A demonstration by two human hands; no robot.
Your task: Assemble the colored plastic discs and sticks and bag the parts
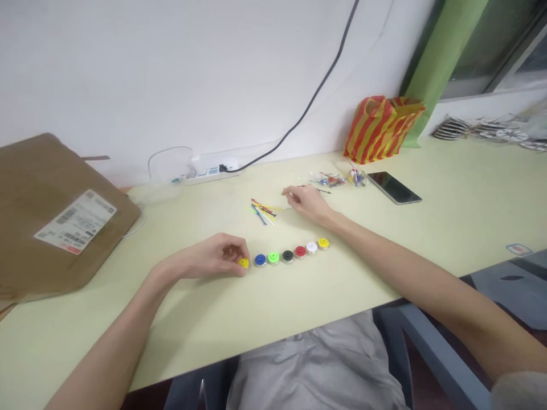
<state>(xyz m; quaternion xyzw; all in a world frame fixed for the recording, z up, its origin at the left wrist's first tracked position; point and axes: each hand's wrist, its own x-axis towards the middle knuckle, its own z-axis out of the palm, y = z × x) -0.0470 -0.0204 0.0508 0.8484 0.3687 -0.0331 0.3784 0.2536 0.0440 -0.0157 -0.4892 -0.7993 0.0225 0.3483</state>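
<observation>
My left hand (226, 255) pinches a small round piece with a yellow top (244, 263) at the left end of a row on the table. To its right stand similar pieces topped in blue (260, 260), green (273, 258), black (288, 256), red (300, 251), white (311, 247) and yellow (323, 244). Farther back, my right hand (308, 201) is held low over the table with its fingers drawn together; what they hold, if anything, is hidden. Just left of it lies a loose bunch of thin coloured plastic sticks (264, 212). A dark stick (323, 191) shows behind that hand.
Clear bags of small coloured parts (328, 180) lie behind my right hand, near a phone (394, 188) and a striped bag (382, 130). A power strip (211, 169) with a black cable sits by the wall. A cardboard box (55, 228) stands left.
</observation>
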